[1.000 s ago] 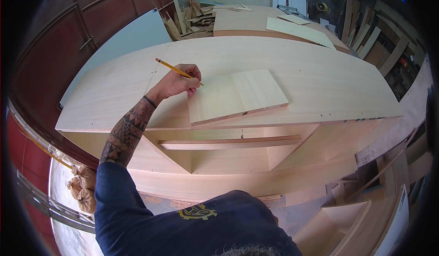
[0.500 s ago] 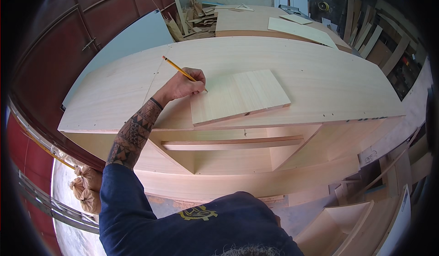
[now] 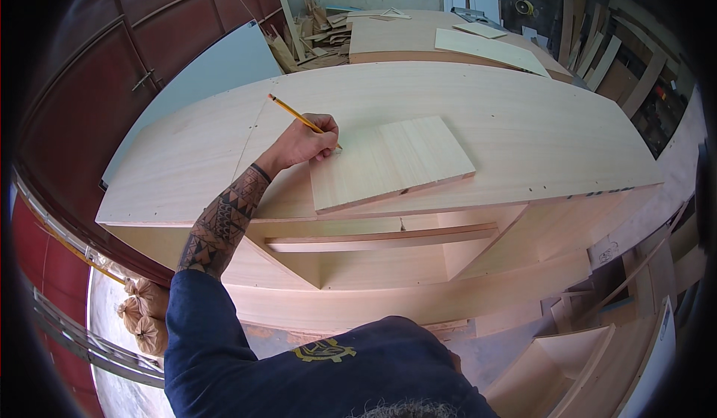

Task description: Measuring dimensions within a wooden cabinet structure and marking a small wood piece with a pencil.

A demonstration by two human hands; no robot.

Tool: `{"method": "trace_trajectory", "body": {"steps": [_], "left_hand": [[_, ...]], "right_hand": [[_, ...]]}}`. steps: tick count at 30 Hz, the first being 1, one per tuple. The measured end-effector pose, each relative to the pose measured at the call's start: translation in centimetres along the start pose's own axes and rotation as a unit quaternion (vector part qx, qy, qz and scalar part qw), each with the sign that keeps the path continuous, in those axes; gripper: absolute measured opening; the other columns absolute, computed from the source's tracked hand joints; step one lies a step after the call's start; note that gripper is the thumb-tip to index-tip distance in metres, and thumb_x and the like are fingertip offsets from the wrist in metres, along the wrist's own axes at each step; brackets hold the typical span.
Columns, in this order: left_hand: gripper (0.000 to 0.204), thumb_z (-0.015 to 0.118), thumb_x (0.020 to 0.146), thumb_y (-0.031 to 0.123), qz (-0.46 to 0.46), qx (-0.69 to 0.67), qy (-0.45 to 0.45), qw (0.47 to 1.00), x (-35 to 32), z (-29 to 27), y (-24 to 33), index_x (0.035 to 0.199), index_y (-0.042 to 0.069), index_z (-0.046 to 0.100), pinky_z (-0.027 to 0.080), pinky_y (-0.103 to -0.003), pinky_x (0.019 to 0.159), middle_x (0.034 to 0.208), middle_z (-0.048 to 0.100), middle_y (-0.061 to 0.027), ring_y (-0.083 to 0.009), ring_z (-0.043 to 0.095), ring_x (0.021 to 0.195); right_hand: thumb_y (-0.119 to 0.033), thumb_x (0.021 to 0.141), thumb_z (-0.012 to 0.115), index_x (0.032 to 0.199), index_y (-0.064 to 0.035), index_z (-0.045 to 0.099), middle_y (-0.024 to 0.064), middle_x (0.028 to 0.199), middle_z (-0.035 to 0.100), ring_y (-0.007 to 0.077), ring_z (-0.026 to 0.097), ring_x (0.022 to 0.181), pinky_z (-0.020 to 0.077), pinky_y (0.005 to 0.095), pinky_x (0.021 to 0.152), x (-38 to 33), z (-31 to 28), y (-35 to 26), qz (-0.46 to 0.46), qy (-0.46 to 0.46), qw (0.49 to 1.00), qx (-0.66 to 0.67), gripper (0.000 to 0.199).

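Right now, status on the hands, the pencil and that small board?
Left hand gripping yellow pencil, tip at left edge of small wood panel. Panel flat on large plywood sheet. Right hand out of view. Nothing obstructing.

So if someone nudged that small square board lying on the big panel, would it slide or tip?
The small square board lies flat on the big panel, so it would probably slide, not tip. It looks thin and stiff, likely light. The left hand at its edge may steady it.
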State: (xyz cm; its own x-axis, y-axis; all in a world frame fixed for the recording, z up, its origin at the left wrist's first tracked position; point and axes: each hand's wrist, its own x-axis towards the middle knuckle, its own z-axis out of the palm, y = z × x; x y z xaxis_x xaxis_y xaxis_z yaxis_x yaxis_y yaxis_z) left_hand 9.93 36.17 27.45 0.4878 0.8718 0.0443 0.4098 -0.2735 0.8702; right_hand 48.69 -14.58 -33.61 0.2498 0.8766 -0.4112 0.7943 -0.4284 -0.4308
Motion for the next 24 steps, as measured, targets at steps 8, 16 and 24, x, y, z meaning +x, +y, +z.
{"method": "trace_trajectory", "body": {"steps": [8, 16, 24], "left_hand": [[0.01, 0.069, 0.089, 0.011, -0.012, -0.017, 0.001, 1.0, 0.0, -0.3, -1.3, 0.09, 0.002, 0.067, 0.051, -0.023, 0.06, 0.078, 0.066, -0.0006, -0.0067, 0.061, 0.067], [0.01, 0.069, 0.091, 0.013, -0.019, -0.045, -0.027, 0.998, 0.7, 0.0, -0.8, 0.092, 0.003, 0.069, 0.051, -0.022, 0.062, 0.081, 0.068, -0.0007, -0.0064, 0.061, 0.07], [0.01, 0.066, 0.093, 0.014, -0.06, -0.018, -0.01, 0.998, -1.8, -1.9, -1.9, 0.09, 0.004, 0.066, 0.052, -0.021, 0.064, 0.081, 0.067, -0.0008, -0.0058, 0.062, 0.07]], "right_hand": [[-0.035, 0.106, 0.051, 0.104, -0.0012, 0.074, 0.0244, 0.101, 0.076, 0.0434, 0.075, 0.095, 0.0587, 0.0549, 0.083, 0.4, -2.1, -1.5, -0.044, -0.049, 0.997, -0.027, 0.041], [-0.035, 0.106, 0.051, 0.105, -0.0032, 0.075, 0.0241, 0.106, 0.076, 0.0431, 0.075, 0.098, 0.0588, 0.0548, 0.085, 1.3, -1.3, -0.7, -0.051, -0.042, 0.998, -0.02, 0.04], [-0.037, 0.108, 0.049, 0.107, -0.0019, 0.075, 0.0244, 0.104, 0.076, 0.0439, 0.074, 0.101, 0.0583, 0.0538, 0.088, 5.4, 2.8, 1.7, -0.088, -0.058, 0.994, 0.002, 0.043]]}}
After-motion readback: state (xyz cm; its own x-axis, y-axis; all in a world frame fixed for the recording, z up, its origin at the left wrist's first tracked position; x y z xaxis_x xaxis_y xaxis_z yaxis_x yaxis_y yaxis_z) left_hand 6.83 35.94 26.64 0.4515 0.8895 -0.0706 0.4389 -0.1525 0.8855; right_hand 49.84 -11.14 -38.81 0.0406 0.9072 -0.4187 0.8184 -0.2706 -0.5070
